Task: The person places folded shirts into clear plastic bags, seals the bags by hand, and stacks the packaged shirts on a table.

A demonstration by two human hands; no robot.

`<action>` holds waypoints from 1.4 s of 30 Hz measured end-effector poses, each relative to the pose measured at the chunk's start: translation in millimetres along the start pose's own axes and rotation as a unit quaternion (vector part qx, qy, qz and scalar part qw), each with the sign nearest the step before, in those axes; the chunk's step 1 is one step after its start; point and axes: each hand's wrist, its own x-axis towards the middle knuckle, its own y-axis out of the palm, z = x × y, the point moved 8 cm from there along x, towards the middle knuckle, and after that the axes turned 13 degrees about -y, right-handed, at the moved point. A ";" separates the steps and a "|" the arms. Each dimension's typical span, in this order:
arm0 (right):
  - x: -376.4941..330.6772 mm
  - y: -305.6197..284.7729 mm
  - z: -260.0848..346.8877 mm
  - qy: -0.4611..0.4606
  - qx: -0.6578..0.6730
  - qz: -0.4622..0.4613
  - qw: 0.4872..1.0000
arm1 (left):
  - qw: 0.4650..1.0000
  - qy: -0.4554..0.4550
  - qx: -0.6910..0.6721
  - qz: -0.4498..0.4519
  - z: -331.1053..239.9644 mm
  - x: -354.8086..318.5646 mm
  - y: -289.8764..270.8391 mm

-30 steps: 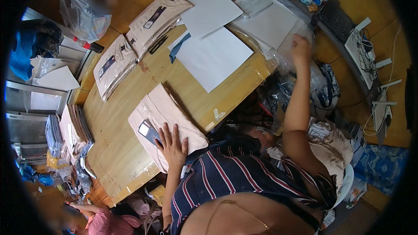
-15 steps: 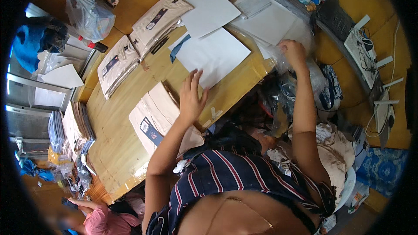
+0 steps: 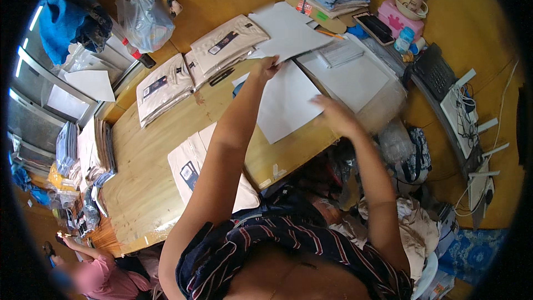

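Head view: left hand (image 3: 267,68) pinches the far edge of a white paper sheet (image 3: 286,103) lying flat on the wooden table (image 3: 150,183). Right hand (image 3: 336,115), blurred, rests at the sheet's right edge; its grip cannot be told.

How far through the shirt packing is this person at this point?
Looks done: two folded cream shirts lie side by side at the table's far edge. In hand: the left hand grips a white sheet at its top edge, the right hand at its side. Left: one folded shirt in front of the person, no sheet on it.
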 end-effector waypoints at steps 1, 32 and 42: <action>6.4 18.2 21.0 0.026 -0.079 0.120 0.989 | 0.997 -0.003 -0.071 0.031 -8.9 -3.4 16.4; 27.8 -155.3 -156.3 0.259 0.170 -0.451 0.837 | 0.966 0.235 -0.042 -0.102 -57.3 -191.4 -75.1; 4.4 -27.0 -95.6 0.364 -0.223 0.053 0.903 | 0.958 0.183 0.124 -0.180 33.8 -284.2 -169.7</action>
